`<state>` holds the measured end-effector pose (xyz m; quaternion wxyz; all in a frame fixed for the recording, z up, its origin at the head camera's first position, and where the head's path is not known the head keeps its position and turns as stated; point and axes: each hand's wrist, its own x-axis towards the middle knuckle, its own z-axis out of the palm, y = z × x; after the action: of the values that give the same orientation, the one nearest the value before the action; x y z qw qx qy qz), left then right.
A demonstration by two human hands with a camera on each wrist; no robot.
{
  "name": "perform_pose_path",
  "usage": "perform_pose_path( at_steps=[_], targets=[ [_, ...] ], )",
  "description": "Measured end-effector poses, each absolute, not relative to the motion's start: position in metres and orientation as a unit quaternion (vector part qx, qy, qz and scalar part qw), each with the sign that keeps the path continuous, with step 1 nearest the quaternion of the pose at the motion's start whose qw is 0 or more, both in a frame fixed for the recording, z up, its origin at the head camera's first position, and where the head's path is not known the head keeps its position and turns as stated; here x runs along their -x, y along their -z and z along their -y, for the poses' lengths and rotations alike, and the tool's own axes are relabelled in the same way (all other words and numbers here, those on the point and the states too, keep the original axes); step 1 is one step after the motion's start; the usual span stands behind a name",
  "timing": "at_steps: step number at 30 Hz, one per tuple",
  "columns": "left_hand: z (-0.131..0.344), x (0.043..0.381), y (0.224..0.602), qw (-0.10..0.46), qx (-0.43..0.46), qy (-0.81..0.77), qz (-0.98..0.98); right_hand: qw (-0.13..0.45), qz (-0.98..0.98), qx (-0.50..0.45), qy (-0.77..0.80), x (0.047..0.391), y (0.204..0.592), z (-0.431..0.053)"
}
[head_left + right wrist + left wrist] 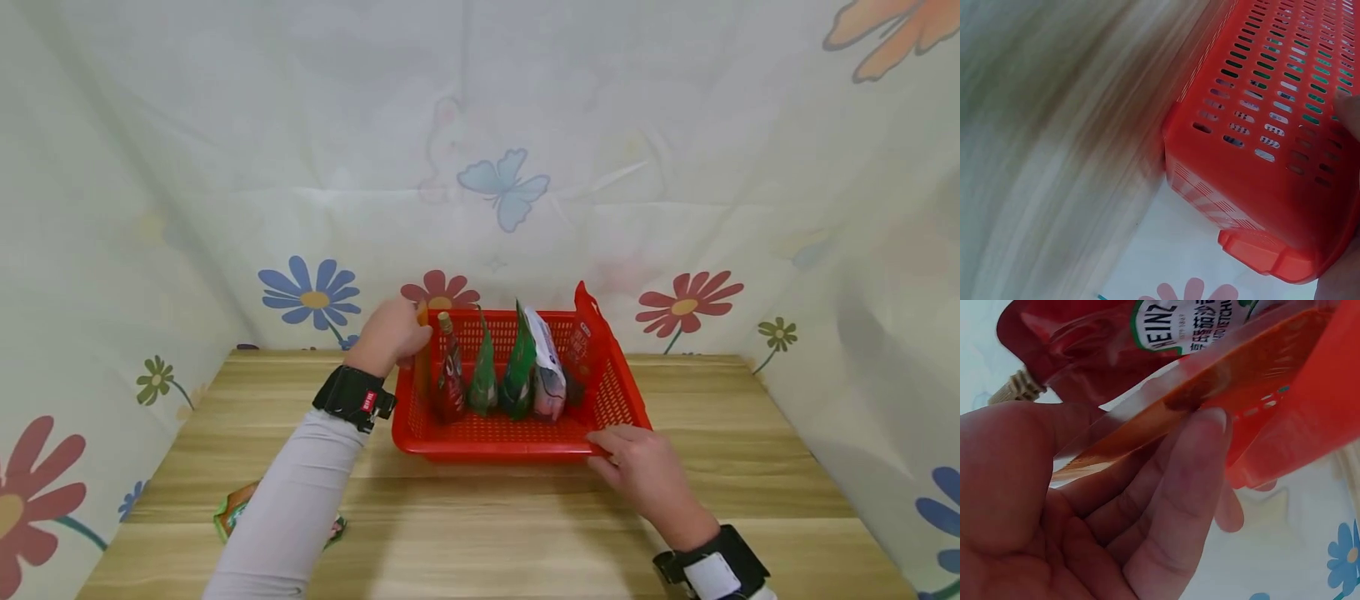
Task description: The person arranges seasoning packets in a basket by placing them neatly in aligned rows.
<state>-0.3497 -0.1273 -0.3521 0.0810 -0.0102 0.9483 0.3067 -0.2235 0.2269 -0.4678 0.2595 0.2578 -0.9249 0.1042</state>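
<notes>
A red plastic basket (480,450) stands on the table with upright packets in it. My left hand (390,337) pinches the upper edge of a flat orange-brown packet (1229,381) at the basket's left end, thumb on one face and fingers on the other. Right beside that packet stands a Heinz ketchup pouch (1094,347) with a pale cap. My right hand (648,471) grips the basket's front right rim; in the right wrist view only part of this hand shows at the edge, against the slotted wall (1241,169).
Inside the basket, right of the ketchup, are two green packets (519,379), a white and pink packet (551,379) and a tall red packet (587,342). A green and brown packet (234,505) lies on the wooden table (480,533), partly under my left forearm. Behind hangs a flowered cloth (495,100).
</notes>
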Motion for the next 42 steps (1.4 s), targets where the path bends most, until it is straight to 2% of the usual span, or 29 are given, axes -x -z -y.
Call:
perform_pose_path(
  at_steps=[5,20,33,42],
  targets=[
    [0.125,0.352,0.354,0.106,0.015,-0.318,-0.942,0.259,0.926,-0.252,-0.108,0.223,0.469,-0.225],
    [0.127,0.351,0.364,0.118,0.016,-0.351,-0.929,0.258,0.927,-0.248,-0.116,0.224,0.468,-0.222],
    [0.116,0.344,0.369,0.115,-0.007,-0.296,-0.948,0.272,0.92,-0.256,-0.12,0.226,0.468,-0.224],
    [0.108,0.329,0.373,0.117,-0.003,-0.236,-0.965,0.26,0.927,-0.244,-0.119,0.223,0.469,-0.225]
  ],
)
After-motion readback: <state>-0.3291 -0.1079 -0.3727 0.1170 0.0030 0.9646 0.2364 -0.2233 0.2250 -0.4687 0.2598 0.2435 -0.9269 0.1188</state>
